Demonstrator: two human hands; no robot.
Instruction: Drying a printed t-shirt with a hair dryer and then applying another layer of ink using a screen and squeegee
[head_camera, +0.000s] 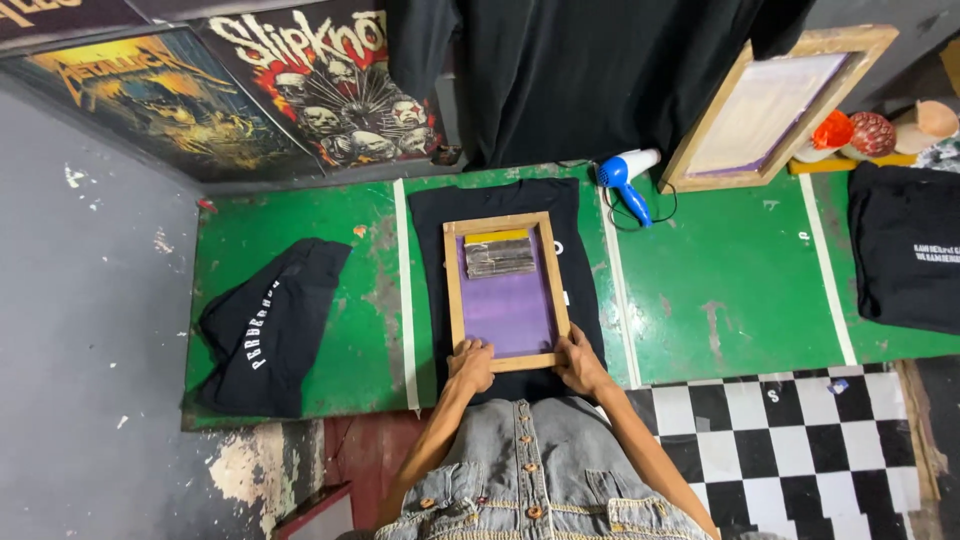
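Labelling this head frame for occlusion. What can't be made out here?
- Head view: black shirt middle and any print, hidden under the wooden screen frame.
- Left hand and right hand palms and grip, seen only from the back.
- Squeegee edge, too small.
- Second frame top corner, cut by the picture edge.
- Folded shirt, cut off on the right.
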